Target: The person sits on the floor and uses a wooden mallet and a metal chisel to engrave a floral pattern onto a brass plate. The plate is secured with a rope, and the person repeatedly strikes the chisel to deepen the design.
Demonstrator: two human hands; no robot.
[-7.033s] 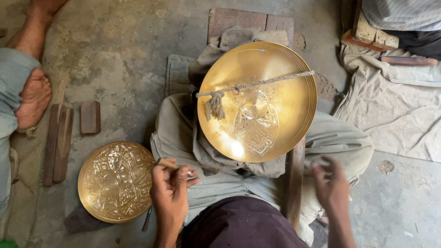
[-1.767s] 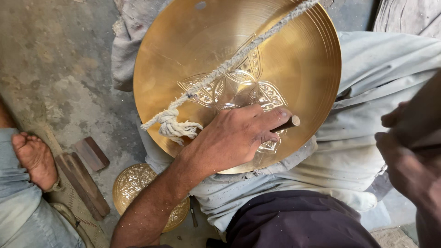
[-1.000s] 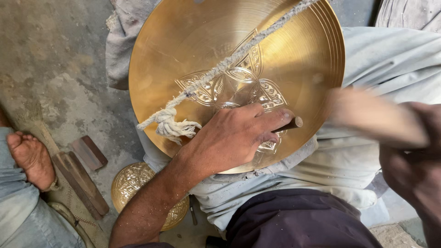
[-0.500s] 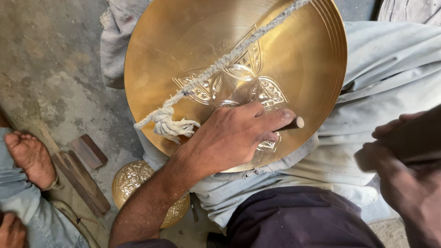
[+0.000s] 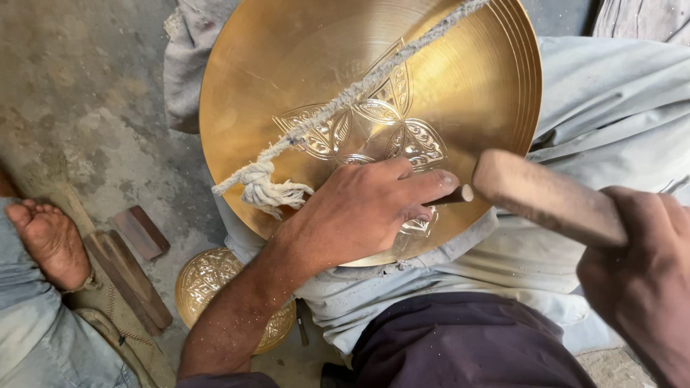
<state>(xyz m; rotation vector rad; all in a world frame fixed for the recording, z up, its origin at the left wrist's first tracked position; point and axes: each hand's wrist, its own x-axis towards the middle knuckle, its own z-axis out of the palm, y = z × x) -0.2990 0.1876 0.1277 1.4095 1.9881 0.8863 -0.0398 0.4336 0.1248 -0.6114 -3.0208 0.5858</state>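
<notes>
Left hand [image 5: 359, 208] pinches a chisel [image 5: 454, 195] against the brass plate [image 5: 302, 65] resting on the lap. Right hand [image 5: 643, 280], fist closed on a wooden mallet [image 5: 543, 195], now has its head touching the chisel's butt; half a second ago it was drawn back. A knotted rope [image 5: 338, 108] crosses the plate above the grip; a second engraved plate [image 5: 208, 280] lies below it.

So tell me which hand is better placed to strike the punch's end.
Right. The right hand grips the wooden mallet, its head right beside the punch. The left hand is busy pinning that punch against the brass plate.
</notes>
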